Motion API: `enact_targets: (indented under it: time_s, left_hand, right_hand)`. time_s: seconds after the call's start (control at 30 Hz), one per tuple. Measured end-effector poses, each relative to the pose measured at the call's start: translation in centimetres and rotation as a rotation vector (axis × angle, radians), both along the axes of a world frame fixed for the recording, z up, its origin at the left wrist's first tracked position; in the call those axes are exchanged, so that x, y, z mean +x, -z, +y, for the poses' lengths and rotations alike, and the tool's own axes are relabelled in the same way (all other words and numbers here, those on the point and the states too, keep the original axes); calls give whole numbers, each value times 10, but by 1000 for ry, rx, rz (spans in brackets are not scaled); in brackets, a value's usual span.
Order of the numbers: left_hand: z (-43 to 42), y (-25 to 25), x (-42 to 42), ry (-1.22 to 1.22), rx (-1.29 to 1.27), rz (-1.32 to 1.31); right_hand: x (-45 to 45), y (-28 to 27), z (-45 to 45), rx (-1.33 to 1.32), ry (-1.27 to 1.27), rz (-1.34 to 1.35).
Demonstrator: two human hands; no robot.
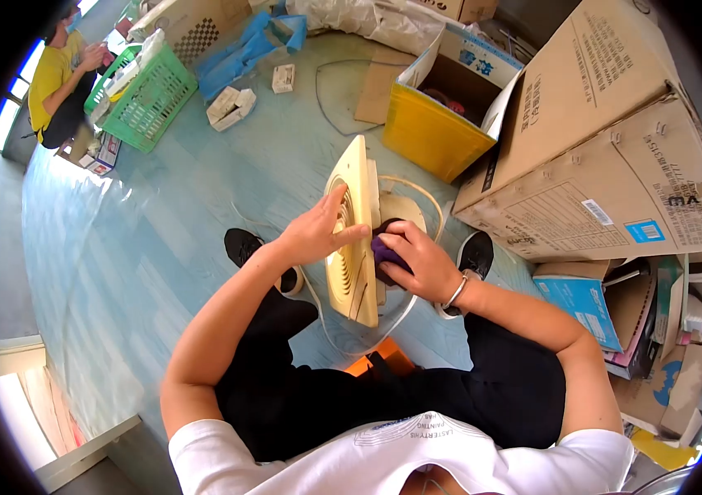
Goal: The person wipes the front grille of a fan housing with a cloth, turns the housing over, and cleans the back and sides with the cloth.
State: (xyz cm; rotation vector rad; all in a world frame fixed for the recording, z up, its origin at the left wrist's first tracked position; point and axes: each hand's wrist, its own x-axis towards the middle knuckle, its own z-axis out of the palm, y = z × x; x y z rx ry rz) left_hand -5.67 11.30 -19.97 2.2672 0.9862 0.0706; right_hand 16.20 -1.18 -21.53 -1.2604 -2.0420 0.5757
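A yellowed exhaust fan (339,276) with a square frame and round grille stands on edge between my legs. My left hand (311,235) lies on its grille side, fingers stretched out and thumb near the frame's edge. On the fan's back side, my right hand (421,260) is closed around a dark purple cloth (389,255) pressed against the housing. My right fingers partly hide the cloth. The fan's pale power cord (414,186) loops around behind it and down to the floor.
An orange object (396,356) sits below my lap. To the right stand a large cardboard box (565,165), a yellow open box (433,128) and stacked cartons (578,301). A green basket (149,111), blue plastic (240,54) and a seated person (54,82) are at far left.
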Motion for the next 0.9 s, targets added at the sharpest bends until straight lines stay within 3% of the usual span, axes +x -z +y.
enact_targets:
  time_s: [0.07,0.13,0.23,0.3,0.37,0.4,0.43,0.53,0.73,0.8,0.87,0.9]
  left_hand:
    - [-4,-11,4,-8,62,-42]
    - [-8,-18,7,-8,428,-84]
    - [-19,-36,20,110,490,-200]
    - [-26,-42,28,217,551,-245]
    - [-34,-47,36,392,335,-265]
    - [-39,-49,39,407,352,-272]
    - [-44,-52,42,431,300,-280]
    - [-48,-50,46,484,262,-270]
    - [-43,-42,46,537,399,-227]
    - [-38,-35,46,534,436,-233]
    - [-37,-32,46,522,466,-235]
    - [-36,-32,48,512,468,-223]
  right_hand:
    - [1,-1,3,19,-24,-3]
    - [0,-2,5,5,-28,-43]
    - [0,-11,8,-37,-25,-126]
    - [-3,-23,12,-270,-27,-227]
    - [-5,-25,20,-237,-76,-242]
    - [-6,-28,23,-228,-141,-251]
    - [-3,-31,24,-280,-270,-445]
    - [-4,8,24,-191,-220,-633]
    - [-9,-10,26,-146,-216,-668]
    - [-7,-4,32,-181,-246,-542]
    - [-5,-7,31,-46,-273,-506]
    - [-4,-9,33,-124,-253,-479]
